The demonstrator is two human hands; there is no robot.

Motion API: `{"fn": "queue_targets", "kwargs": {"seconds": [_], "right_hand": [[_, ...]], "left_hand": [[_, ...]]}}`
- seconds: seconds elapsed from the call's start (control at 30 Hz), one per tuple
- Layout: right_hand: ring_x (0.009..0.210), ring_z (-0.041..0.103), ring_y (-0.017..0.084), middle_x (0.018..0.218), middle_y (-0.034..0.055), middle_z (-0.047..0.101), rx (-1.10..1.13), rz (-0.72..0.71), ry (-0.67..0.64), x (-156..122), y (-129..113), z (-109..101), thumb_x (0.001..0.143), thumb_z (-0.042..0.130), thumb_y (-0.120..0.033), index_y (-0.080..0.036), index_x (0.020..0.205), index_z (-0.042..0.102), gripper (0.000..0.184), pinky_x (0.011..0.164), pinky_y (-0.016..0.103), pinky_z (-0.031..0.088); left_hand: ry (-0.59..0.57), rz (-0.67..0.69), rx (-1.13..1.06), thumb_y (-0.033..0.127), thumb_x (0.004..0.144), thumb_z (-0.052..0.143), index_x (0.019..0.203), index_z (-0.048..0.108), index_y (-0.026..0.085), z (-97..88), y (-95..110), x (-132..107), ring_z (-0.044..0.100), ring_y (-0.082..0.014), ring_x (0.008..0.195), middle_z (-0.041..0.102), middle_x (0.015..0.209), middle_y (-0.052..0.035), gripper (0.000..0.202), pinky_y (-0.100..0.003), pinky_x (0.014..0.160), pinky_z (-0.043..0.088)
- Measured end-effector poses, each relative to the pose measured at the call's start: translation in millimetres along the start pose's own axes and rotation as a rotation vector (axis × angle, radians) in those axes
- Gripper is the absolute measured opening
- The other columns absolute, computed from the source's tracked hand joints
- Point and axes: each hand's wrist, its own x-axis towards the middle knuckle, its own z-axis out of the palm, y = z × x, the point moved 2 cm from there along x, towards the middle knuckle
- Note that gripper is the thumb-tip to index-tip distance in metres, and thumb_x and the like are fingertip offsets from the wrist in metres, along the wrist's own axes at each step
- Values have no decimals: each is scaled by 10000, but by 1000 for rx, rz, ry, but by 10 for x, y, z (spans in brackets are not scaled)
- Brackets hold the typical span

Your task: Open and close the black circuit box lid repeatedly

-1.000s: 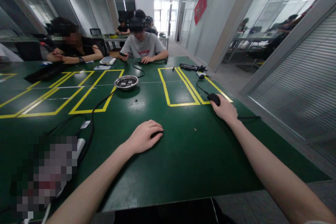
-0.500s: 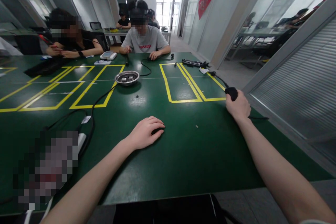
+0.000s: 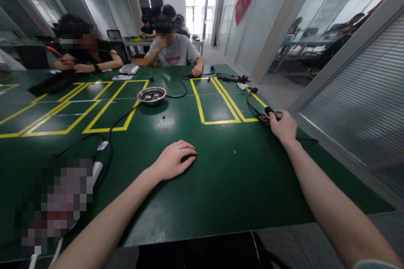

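My left hand rests on the green table, thumb apart from the loosely curved fingers, with nothing in it. At the table's right side, my right hand grips a small black corded device whose exact kind I cannot make out. Part of it is hidden behind the fingers. Against its left side lies a dark piece with small yellowish marks. From there a thin black cable curves up to a rounded black end piece.
A steel bowl holds small metal parts. Yellow tape outlines mark the table. A folded black tripod-like object lies at the far right edge. Cables and a white power strip lie at left. Two people sit opposite, one in a grey shirt.
The black device in my right hand has turned and lowered slightly, showing the marked piece beside it. My left hand stays put. The person opposite has raised one hand to the face.
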Motion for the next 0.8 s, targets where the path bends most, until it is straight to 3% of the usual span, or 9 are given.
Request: {"fn": "queue_targets", "kwargs": {"seconds": [0.13,0.2,0.27,0.37,0.47,0.6,0.8], "right_hand": [[765,704,299,677,117,695,103,124,-82,1,2,-36,965,461,-354,-92,1116,714,395,814,412,530],[631,676,264,585,76,650,152,154,-122,0,20,-32,964,446,-335,-90,1103,731,400,731,380,532],[564,651,236,620,72,666,171,169,-129,-9,33,-31,961,448,-327,-86,1179,716,422,673,358,528],[544,639,195,917,124,735,212,151,-110,-37,30,-42,942,512,-341,-108,1348,625,482,666,353,540],[725,690,220,1158,170,677,192,36,-64,-62,8,-61,883,621,-367,-133,1241,683,432,778,387,563],[1001,662,308,1104,164,657,92,-102,-22,-60,-11,-59,783,726,-402,-152,940,769,299,901,428,537],[864,640,294,920,112,695,71,-152,-69,-6,0,-38,707,771,-413,-145,1011,760,405,780,401,523]], "left_hand": [[-9,-3,3,260,993,553,1066,752,213,-7,6,3,664,-221,1094,740,1151,-74,218,-409,980,551],[-8,-5,5,265,994,552,1060,754,214,-7,6,4,663,-220,1093,740,1150,-73,218,-409,980,552],[-7,-7,4,265,993,560,1052,755,209,-4,3,4,663,-222,1095,741,1148,-73,212,-410,982,551],[-10,-7,3,254,987,573,1047,756,191,-2,1,4,664,-229,1098,741,1146,-78,203,-415,982,551],[-12,-10,3,255,987,572,1046,756,191,-7,6,6,664,-228,1097,739,1148,-79,204,-415,981,552],[-14,-14,3,255,987,571,1042,754,202,-13,16,11,661,-226,1097,736,1155,-73,198,-413,975,549],[-14,-9,2,263,993,564,1046,755,210,-14,16,7,658,-223,1095,733,1151,-72,205,-407,986,544]]}}
